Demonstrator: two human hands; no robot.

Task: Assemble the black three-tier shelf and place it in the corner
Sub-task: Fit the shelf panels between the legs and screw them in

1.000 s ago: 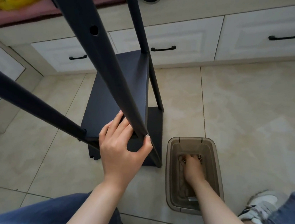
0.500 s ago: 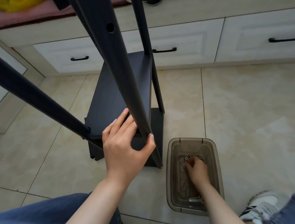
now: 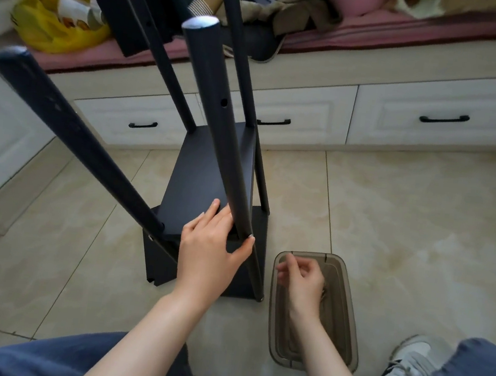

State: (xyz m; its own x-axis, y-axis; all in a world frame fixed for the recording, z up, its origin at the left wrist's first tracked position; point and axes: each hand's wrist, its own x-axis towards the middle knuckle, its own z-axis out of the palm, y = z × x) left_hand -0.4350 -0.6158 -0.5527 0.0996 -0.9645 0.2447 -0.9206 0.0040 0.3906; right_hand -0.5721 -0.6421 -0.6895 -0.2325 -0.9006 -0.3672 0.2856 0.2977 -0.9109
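Observation:
The black shelf frame (image 3: pixel 204 176) stands on the tiled floor with two boards fitted low down and its poles rising toward me. My left hand (image 3: pixel 208 254) holds the near right pole (image 3: pixel 217 122) at the upper board's corner, fingers on the board and thumb round the pole. My right hand (image 3: pixel 301 277) hovers just above the smoky plastic bin (image 3: pixel 347 307), fingers curled to the thumb in a pinch on something too small to make out. A loose black board (image 3: pixel 113 2) leans on the bench behind.
White drawers with black handles (image 3: pixel 433 119) run under a pink-cushioned bench holding clothes and a yellow bag (image 3: pixel 52 23). A white cabinet stands at left. My shoe (image 3: pixel 405 366) and jeans are close to the bin. Open tiles lie to the right.
My right hand has come up out of the bin with its fingers curled. The view has tilted up, showing the pole tops. My left hand stays on the pole.

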